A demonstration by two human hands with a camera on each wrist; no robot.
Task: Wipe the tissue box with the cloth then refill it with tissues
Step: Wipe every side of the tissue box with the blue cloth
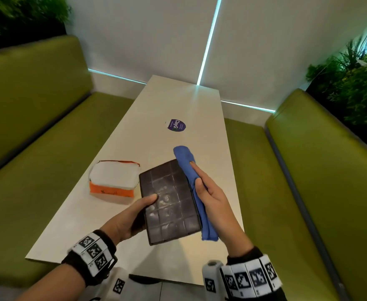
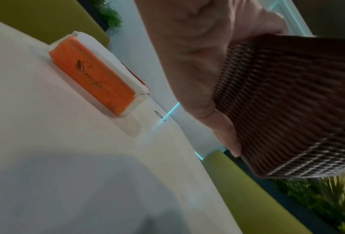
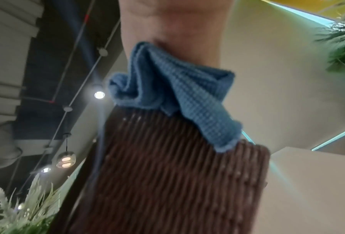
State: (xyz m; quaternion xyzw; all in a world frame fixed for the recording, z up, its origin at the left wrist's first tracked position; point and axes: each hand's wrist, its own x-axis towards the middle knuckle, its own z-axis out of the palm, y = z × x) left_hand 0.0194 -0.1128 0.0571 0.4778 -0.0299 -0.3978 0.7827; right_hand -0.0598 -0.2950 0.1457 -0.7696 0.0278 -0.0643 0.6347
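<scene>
A dark brown woven tissue box [image 1: 169, 203] is held above the table with its flat gridded face up. My left hand [image 1: 130, 216] grips its left side, thumb on top. In the left wrist view the palm [image 2: 187, 66] wraps the woven side of the box [image 2: 288, 102]. My right hand [image 1: 210, 198] holds a blue cloth [image 1: 191, 181] pressed along the box's right edge. In the right wrist view the cloth [image 3: 177, 91] bunches against the woven box [image 3: 177, 182]. An orange and white tissue pack [image 1: 113, 179] lies on the table, left of the box.
The long white table [image 1: 178, 101] runs away from me, with a round purple sticker [image 1: 175, 125] beyond the cloth. Green padded benches [image 1: 37, 131] flank both sides. Plants [image 1: 351, 83] stand behind the benches. White walls with lit strips close the far end.
</scene>
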